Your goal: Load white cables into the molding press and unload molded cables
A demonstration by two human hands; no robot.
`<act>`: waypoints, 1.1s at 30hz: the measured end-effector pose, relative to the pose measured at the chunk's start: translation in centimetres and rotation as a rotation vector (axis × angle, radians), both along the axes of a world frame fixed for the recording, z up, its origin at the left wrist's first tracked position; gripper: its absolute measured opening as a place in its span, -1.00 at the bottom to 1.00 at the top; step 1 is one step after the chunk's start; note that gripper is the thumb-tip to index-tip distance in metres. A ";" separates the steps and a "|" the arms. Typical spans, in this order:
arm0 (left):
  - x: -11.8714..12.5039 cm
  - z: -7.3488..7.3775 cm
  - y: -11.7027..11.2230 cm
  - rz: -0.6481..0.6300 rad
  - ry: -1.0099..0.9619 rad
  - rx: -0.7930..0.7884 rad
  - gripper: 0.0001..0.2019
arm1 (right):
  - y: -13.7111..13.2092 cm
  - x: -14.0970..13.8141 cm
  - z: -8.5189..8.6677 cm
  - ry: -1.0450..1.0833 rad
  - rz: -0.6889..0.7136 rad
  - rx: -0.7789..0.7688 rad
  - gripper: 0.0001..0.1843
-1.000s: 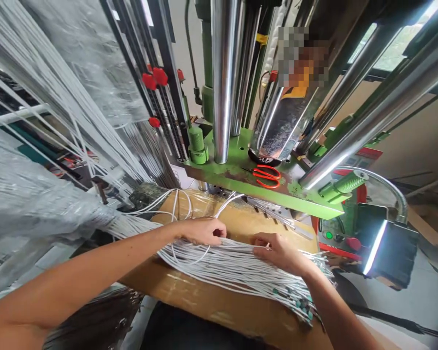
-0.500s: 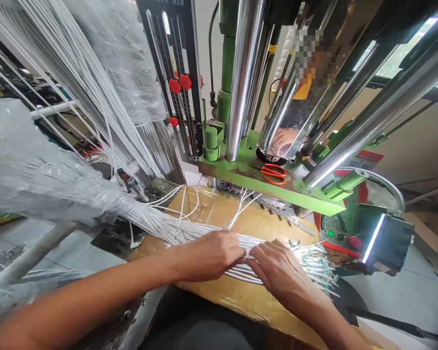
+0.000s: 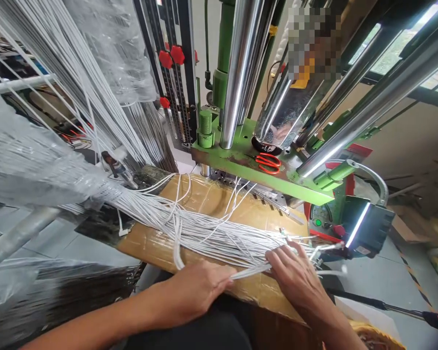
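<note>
A thick bundle of white cables (image 3: 211,234) lies across a cardboard-covered surface (image 3: 211,197). At its near side, my left hand (image 3: 206,287) is closed around a smaller group of cables (image 3: 251,272), pulled toward my lap. My right hand (image 3: 292,270) grips the same group farther right, close to the cable ends (image 3: 324,250). Those ends carry small connectors, partly hidden behind my right hand and smeared by glare. Between the two hands the held cables run nearly straight.
A green press plate (image 3: 241,167) stands behind the cardboard, with red-handled scissors (image 3: 268,163) on it. Plastic-wrapped cables (image 3: 40,160) hang at left. A lit lamp (image 3: 359,226) and control buttons (image 3: 318,222) are at right.
Both hands have come nearer to my body and moved apart, drawing a group of cables out from the bundle's near side. The view has shifted slightly.
</note>
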State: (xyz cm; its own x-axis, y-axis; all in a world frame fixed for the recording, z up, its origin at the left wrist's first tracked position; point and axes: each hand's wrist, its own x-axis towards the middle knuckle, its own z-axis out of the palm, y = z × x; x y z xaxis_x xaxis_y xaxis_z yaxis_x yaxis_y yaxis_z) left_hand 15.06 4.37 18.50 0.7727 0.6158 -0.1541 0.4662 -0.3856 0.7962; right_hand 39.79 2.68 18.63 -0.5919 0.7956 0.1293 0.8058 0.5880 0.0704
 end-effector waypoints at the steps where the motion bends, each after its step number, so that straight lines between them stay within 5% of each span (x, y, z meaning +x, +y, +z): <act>1: -0.2 -0.9 -0.2 0.015 0.071 0.005 -0.74 | -0.2 0.0 -0.8 -0.021 -0.001 0.002 -0.77; 4: 0.0 -3.3 -0.9 0.055 0.083 -0.159 -0.81 | -0.9 -1.0 -3.1 -0.058 0.039 0.022 -0.76; 7: 1.4 -3.8 -1.2 0.175 -0.101 -0.391 -0.69 | -1.2 -2.2 -4.0 -0.036 0.080 -0.001 -0.81; 13: 1.1 -2.8 -1.3 0.321 -0.278 -0.488 -0.55 | 1.5 0.7 -2.8 -0.018 0.018 -0.028 -0.80; 17: -1.4 -3.6 -0.8 0.611 -0.435 -0.747 -0.53 | 2.5 5.2 -1.0 0.007 -0.192 0.069 -0.48; 20: -2.2 -3.8 -0.4 0.665 -0.558 -0.866 -0.58 | 0.6 4.5 -0.5 0.124 -0.338 0.142 -0.41; 22: -1.8 -3.8 -0.2 0.661 -0.586 -0.890 -0.57 | -1.6 1.5 -1.6 0.342 -0.191 0.031 -0.49; 24: -1.1 -3.9 0.0 0.676 -0.595 -0.927 -0.53 | -3.6 -2.0 -3.8 0.502 0.100 -0.313 -0.59; 27: -0.2 -4.4 0.1 0.656 -0.643 -1.007 -0.57 | -5.1 -3.9 -7.1 0.492 0.104 -0.228 -0.64; 30: -0.3 -5.0 -0.1 0.627 -0.671 -0.990 -0.68 | -4.6 -0.4 -8.3 0.352 -0.026 -0.032 -0.58; 33: -0.8 -5.4 -0.2 0.575 -0.613 -0.898 -0.67 | -3.4 4.5 -6.9 0.295 -0.134 -0.021 -0.65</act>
State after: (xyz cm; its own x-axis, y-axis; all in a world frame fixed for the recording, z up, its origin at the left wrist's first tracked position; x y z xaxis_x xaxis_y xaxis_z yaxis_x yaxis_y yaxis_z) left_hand 14.25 4.16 13.12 0.5179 0.7530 -0.4059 -0.1567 0.5500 0.8203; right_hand 44.24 -0.68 11.74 -0.4212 0.8683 0.2620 0.8600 0.4741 -0.1886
